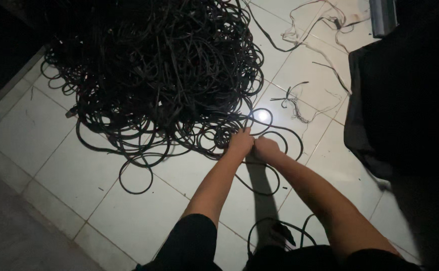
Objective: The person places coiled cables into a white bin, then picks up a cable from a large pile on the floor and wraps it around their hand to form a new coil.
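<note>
Item, nearest: black sleeves at the lower edge, two bare forearms reaching forward over the tiled floor. Between the forearms, low in view, a loose black cable loop lying on the tiles.

Item: left hand, fingers curled closed on a strand at the near edge of the cable pile. Right hand, just beside and touching the left, fingers likewise closed; which strand it grips cannot be told in the dim light.

Item: stray black loops spilling from the pile onto the tiles, left of the hands. A bright spot of reflected light on the floor just beyond the hands.

Item, farther: large tangled heap of black cable, filling the upper middle of the floor.

Item, farthest: thin pale wires trailing at upper right; dark cloth-covered mass along the right side.
</note>
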